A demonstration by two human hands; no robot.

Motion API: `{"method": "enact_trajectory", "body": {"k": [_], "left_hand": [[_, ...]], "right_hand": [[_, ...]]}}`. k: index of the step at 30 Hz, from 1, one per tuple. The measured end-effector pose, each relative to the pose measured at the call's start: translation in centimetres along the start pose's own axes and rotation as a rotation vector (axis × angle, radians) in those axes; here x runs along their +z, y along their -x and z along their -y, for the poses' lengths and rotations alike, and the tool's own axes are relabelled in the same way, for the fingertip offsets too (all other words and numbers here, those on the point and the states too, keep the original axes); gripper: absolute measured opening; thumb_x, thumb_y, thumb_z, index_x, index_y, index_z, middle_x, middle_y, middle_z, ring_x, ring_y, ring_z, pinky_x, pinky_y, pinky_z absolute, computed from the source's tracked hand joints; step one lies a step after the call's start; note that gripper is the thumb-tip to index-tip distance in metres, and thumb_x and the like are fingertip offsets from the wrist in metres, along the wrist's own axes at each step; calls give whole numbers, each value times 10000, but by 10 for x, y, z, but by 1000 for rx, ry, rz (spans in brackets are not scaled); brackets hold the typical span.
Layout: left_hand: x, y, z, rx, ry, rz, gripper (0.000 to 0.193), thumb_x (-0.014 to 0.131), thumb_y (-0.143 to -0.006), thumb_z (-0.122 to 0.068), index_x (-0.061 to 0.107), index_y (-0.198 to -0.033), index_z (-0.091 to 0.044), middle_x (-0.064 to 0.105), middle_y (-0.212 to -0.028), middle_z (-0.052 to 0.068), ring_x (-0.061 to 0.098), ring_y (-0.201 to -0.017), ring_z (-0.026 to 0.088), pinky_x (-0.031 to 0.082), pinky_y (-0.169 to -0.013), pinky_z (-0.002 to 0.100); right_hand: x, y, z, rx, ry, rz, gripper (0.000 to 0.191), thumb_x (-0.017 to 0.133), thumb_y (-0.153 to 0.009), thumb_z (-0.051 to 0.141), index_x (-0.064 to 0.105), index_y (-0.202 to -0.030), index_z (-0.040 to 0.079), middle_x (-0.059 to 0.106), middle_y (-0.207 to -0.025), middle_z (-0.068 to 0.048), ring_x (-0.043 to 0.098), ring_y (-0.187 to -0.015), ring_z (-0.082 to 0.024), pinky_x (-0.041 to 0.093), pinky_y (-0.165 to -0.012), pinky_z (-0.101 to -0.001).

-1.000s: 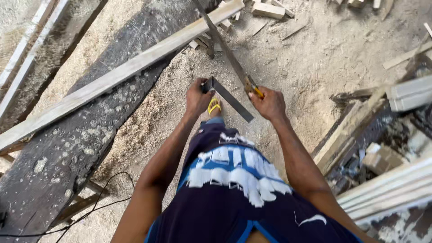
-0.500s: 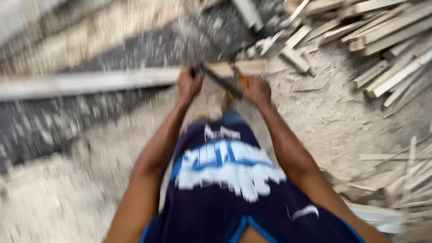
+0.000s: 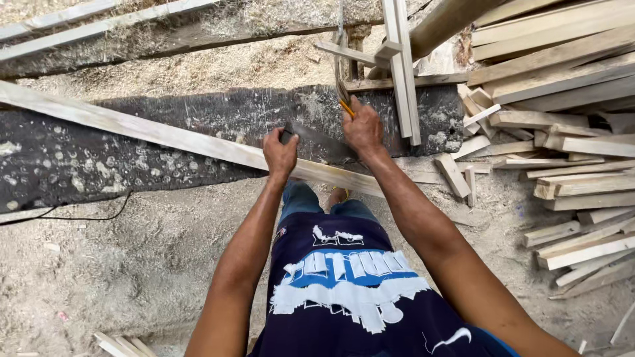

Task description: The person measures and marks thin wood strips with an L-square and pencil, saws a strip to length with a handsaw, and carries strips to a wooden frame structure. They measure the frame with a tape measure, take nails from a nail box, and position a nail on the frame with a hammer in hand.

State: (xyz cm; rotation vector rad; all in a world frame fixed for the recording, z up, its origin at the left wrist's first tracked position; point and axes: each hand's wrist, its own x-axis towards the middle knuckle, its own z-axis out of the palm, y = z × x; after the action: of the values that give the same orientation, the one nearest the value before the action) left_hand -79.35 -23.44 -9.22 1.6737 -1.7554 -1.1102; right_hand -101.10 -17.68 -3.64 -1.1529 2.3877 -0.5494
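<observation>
While both arms reach forward over sawdust-covered ground, the scene breaks down as follows.

Left hand: the left hand [image 3: 280, 153], at centre frame, is clenched around one end of a dark metal square [image 3: 316, 140], which lies flat against the wood.
Right hand: the right hand [image 3: 362, 127], just right of it, is closed on a yellow pencil [image 3: 346, 108] with its tip up by the blade of the square.
Thing worked on: a long pale wooden batten [image 3: 165, 134] runs from the left edge down to centre frame, lying slantwise across a dark, speckled plank [image 3: 132, 162]; both hands rest on it where it passes under them.
Packages, labels, signs: I can make out none on the wood; the only print is a blue-and-white graphic on the person's dark shirt [image 3: 350, 284], at lower centre.
Surroundings: a heap of pale offcuts [image 3: 569, 178] fills the right side; upright pale slats [image 3: 400, 66] stand at top centre; a thin black cable [image 3: 79, 217] trails at left.
Change from earlier: half a second ago the view was blurred, with the batten lying nearly level; one second ago it slanted up to the right. Now the view is sharp, the batten slopes down toward the right, and the offcut heap has come fully into view.
</observation>
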Motion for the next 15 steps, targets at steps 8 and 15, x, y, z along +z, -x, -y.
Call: {"method": "enact_trajectory", "body": {"k": [8, 15], "left_hand": [[-24, -198, -40, 111, -25, 29, 428, 800, -783, -243, 715, -1171, -84, 571, -1032, 146, 624, -978, 328, 522, -879, 430], [-27, -333, -45, 339, -223, 282, 414, 777, -840, -202, 698, -1237, -116, 507, -1085, 143, 570, -1007, 330, 507, -897, 454]], "right_hand": [[47, -108, 68, -51, 10, -172, 509, 711, -891, 180, 621, -1375, 50, 646, -913, -211, 674, -833, -411, 556, -730, -511], [101, -118, 112, 166, 154, 69, 666, 683, -952, 192, 427, -1559, 89, 607, -950, -201, 665, -770, -323, 579, -617, -451]]}}
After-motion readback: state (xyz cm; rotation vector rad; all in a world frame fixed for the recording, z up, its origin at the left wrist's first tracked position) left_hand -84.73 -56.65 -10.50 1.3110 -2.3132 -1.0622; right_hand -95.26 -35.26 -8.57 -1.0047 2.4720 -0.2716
